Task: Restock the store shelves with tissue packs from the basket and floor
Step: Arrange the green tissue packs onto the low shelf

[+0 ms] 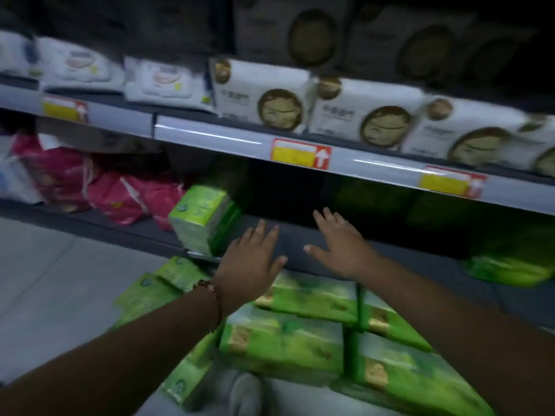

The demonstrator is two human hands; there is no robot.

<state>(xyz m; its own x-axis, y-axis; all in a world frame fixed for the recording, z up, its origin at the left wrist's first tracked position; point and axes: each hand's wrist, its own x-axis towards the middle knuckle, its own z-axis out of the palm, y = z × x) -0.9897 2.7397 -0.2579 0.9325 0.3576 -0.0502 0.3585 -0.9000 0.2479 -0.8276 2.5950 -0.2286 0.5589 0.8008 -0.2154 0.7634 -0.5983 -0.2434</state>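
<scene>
Tissue packs, green, lie in a loose heap below the lower shelf, most of them flat and overlapping; whether they sit on the floor or in a basket cannot be told. One green pack stands tilted at the shelf's front edge, left of both hands. More green packs sit on the same shelf at far right, blurred. Left hand is stretched out over the shelf edge, fingers straight and spread, holding nothing; a beaded bracelet is on its wrist. Right hand reaches out beside it, fingers also straight and spread, palm down, nothing held. The hands are apart, neither touching a pack. Pink packs lie slumped on the lower shelf to the left. Upper shelf carries white packs with round brown prints and softer white packs further left. Yellow-and-red price tags sit on the shelf rail.
</scene>
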